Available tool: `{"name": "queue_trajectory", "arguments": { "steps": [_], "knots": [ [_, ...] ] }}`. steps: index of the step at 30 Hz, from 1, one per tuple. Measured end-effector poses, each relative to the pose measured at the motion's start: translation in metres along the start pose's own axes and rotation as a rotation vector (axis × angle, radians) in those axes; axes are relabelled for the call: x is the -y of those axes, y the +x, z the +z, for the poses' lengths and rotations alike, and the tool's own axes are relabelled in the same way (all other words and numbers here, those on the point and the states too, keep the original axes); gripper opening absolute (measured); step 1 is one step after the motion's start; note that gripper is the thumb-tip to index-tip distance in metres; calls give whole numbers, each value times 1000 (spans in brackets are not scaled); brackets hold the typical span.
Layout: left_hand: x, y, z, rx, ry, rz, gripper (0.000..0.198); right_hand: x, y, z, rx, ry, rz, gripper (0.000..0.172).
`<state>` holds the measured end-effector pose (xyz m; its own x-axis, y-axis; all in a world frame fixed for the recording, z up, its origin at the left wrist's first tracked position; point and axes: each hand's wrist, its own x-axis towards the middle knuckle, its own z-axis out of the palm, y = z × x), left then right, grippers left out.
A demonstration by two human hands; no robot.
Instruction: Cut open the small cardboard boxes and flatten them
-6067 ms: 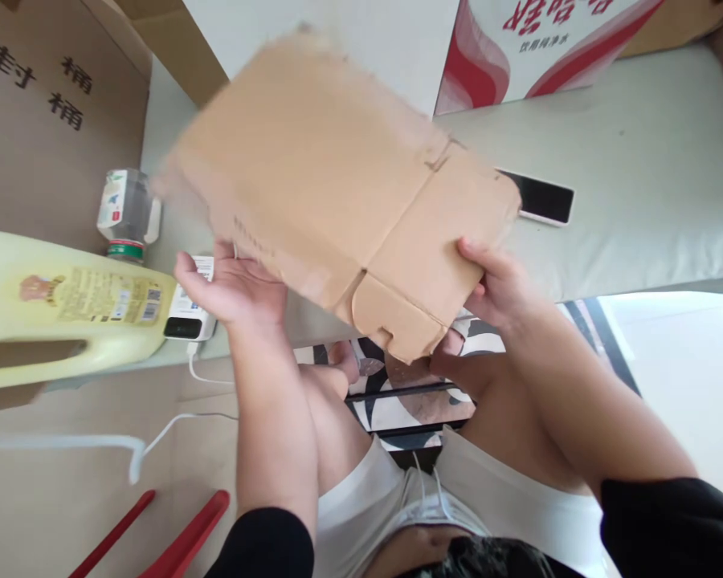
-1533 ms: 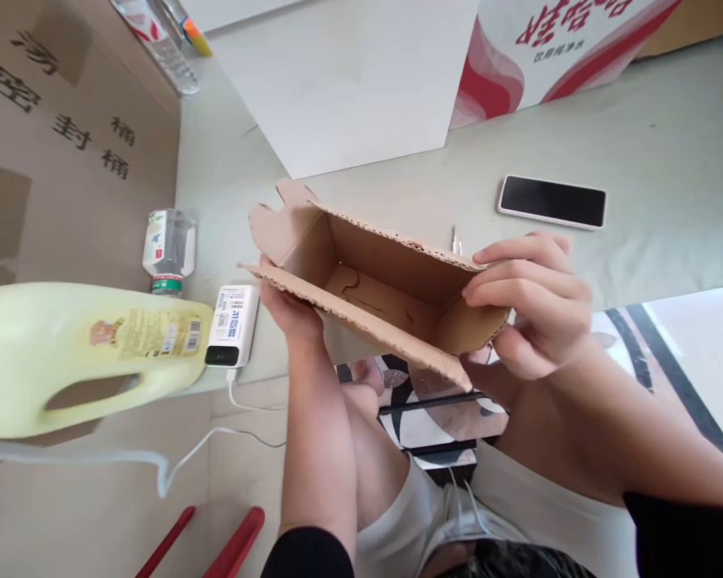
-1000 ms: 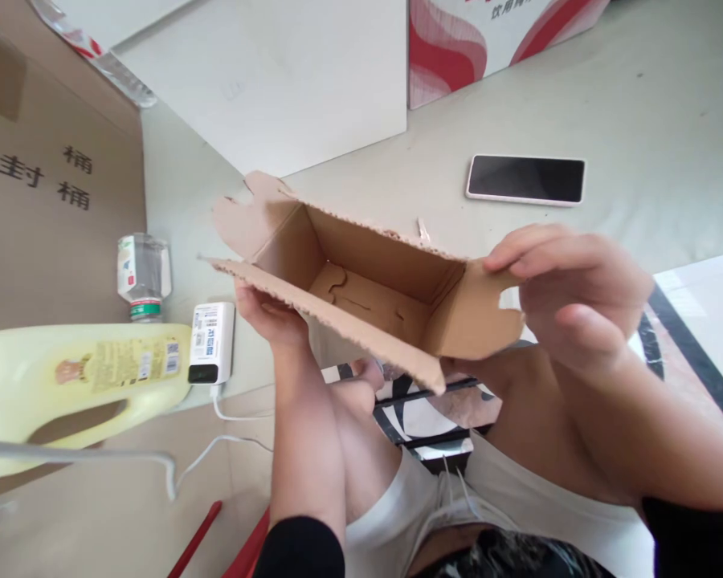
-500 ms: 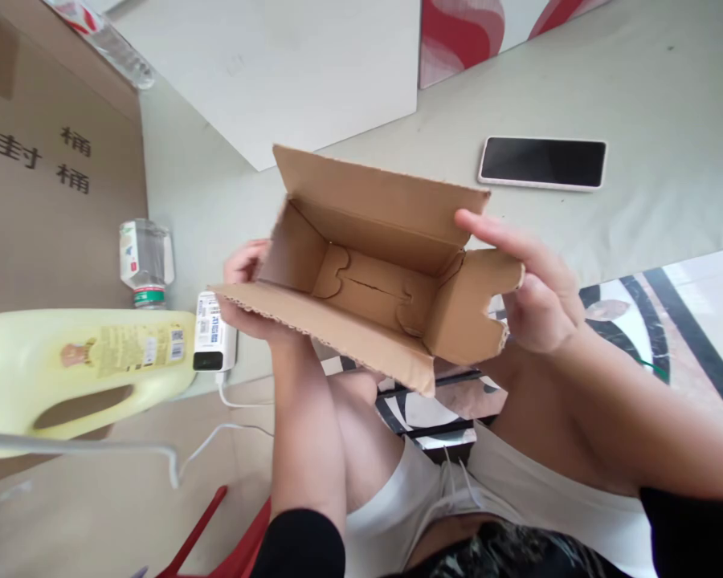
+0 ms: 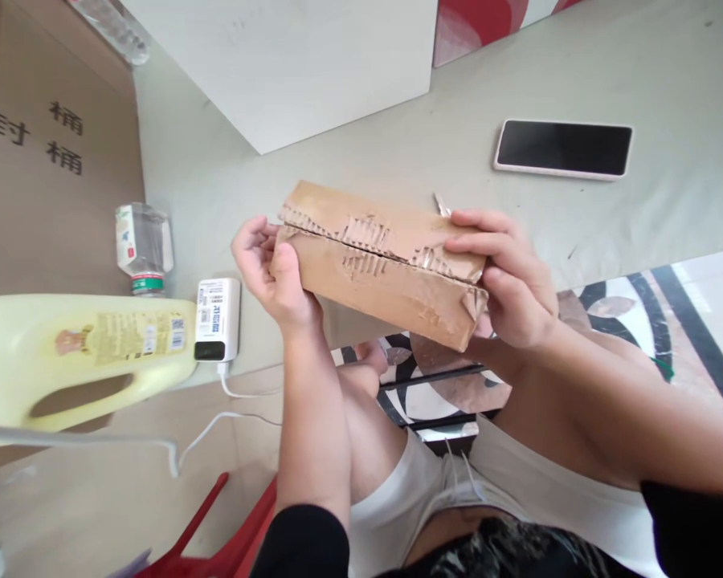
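A brown cardboard box (image 5: pixel 386 273) is held above my lap, its two long flaps folded in so they meet along a seam. Torn, ridged patches show on both flaps beside that seam. My left hand (image 5: pixel 277 269) grips the box's left end, thumb on the near flap. At the other end my right hand (image 5: pixel 506 273) is closed around the corner, with fingers lying on the far flap. Just beyond the box, a small metal object like a key (image 5: pixel 442 205) shows, partly hidden. The inside of the box is covered.
A phone (image 5: pixel 563 149) lies on the table at the right. To the left are a yellow jug (image 5: pixel 12 345), a white power bank (image 5: pixel 217 319) with a cable, a clear bottle (image 5: pixel 148 245) and a large carton (image 5: pixel 54 209). A white panel (image 5: pixel 313 64) stands at the back.
The box stood open with flaps spread; now its long flaps are folded shut. My right hand has moved from the side flap onto the top corner, and my left thumb now presses the top.
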<state>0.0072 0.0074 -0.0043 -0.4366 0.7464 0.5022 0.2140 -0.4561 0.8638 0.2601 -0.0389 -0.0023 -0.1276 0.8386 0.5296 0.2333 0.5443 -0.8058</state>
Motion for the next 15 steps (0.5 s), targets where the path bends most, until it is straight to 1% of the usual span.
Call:
{"name": "queue_trajectory", "arguments": {
  "steps": [2, 5, 7, 9, 12, 13, 14, 15],
  "knots": [
    [2, 2, -5, 50, 33, -16, 50, -2, -1, -1, -9, -3, -16, 40],
    [3, 6, -11, 158, 70, -37, 37, -2, 1, -1, 3, -8, -12, 41],
    [3, 8, -12, 196, 76, -48, 30, -1, 2, 0, -2, 2, -24, 38],
    [3, 10, -14, 191, 62, -64, 29, -1, 2, 0, 1, 49, -36, 38],
    [7, 16, -20, 145, 11, -122, 30, -6, 1, -2, 16, 159, 31, 51],
    [8, 19, -24, 109, -15, -171, 32, -9, 0, -3, 13, 170, 77, 54],
    [10, 22, -28, 84, -31, -234, 36, -12, 0, -4, 10, 160, 134, 53],
    [11, 26, -33, 35, -54, -316, 42, -15, 1, -5, 23, 137, 194, 50]
  ]
}}
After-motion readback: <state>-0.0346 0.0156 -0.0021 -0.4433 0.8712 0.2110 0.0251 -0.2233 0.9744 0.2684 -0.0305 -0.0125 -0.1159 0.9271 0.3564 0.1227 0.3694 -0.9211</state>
